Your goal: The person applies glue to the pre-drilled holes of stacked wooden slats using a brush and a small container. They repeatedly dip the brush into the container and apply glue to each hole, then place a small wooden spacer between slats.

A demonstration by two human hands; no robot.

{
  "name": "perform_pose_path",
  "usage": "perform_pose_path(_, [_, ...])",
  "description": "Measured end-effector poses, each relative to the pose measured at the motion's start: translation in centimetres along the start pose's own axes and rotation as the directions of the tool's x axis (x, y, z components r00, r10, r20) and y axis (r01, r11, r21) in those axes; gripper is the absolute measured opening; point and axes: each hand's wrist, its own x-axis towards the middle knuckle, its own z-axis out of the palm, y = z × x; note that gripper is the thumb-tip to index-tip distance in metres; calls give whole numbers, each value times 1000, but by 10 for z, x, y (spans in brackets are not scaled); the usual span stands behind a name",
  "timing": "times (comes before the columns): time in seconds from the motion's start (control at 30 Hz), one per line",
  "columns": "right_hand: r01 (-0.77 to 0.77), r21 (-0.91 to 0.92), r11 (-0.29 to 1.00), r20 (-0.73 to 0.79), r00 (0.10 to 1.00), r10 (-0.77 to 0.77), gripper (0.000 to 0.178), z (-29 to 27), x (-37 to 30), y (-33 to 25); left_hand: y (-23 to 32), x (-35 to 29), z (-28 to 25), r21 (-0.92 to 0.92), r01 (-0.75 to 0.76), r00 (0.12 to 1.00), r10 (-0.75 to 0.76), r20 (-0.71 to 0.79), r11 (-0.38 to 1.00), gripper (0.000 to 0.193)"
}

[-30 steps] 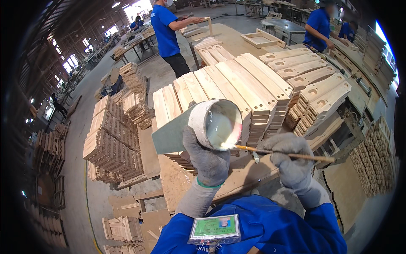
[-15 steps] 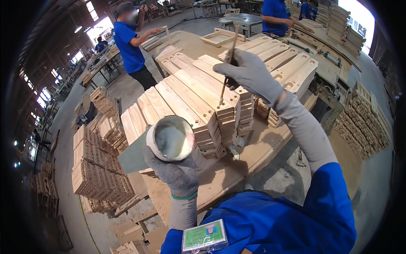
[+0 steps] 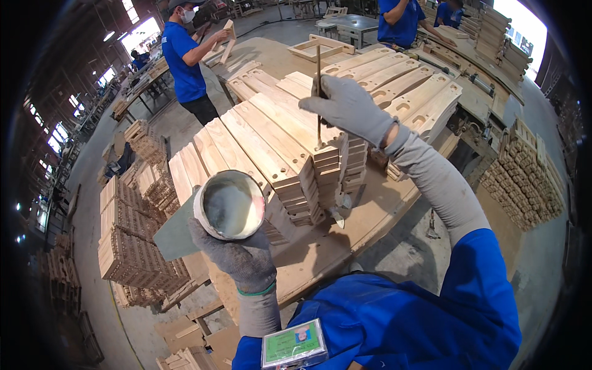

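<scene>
My left hand [image 3: 240, 259], in a grey glove, is closed around a round cup [image 3: 198, 213] tilted so its whitish, glue-like liquid [image 3: 231, 206] shows. A flat grey-green piece [image 3: 174, 233] sticks out beside the cup; how it is held is hidden. My gloved right hand [image 3: 354, 110] pinches a thin brush-like stick [image 3: 319, 58], held nearly upright. Its lower tip is at a hole near the end of a wooden slat, on top of stacked pale slats [image 3: 262, 132]. The slats have round holes at their near ends. Whitish smears [image 3: 337, 216] mark the table by the stack.
More slats with oval slots [image 3: 407, 83] lie to the right. Wood stacks stand on the floor left [image 3: 139, 253] and right [image 3: 524, 179]. A person in blue [image 3: 185, 61] holds a wooden frame [image 3: 228, 42] across the table [image 3: 370, 231]; others work farther back.
The stick has gone from slanted to nearly upright, its tip staying near the slat's end. Both hands appear slightly farther left in view. The person across has raised the wooden frame.
</scene>
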Motion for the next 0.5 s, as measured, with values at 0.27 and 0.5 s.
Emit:
perform_pose_path(0.27, [18, -109, 994, 102, 995, -7, 39, 10, -5, 30, 10, 9, 3, -796, 330, 875, -481, 56, 507, 79])
perform_pose_path(0.5, [-65, -36, 997, 99, 993, 69, 40, -2, -2, 11, 1, 1, -1, -29, 24, 999, -23, 25, 999, 80])
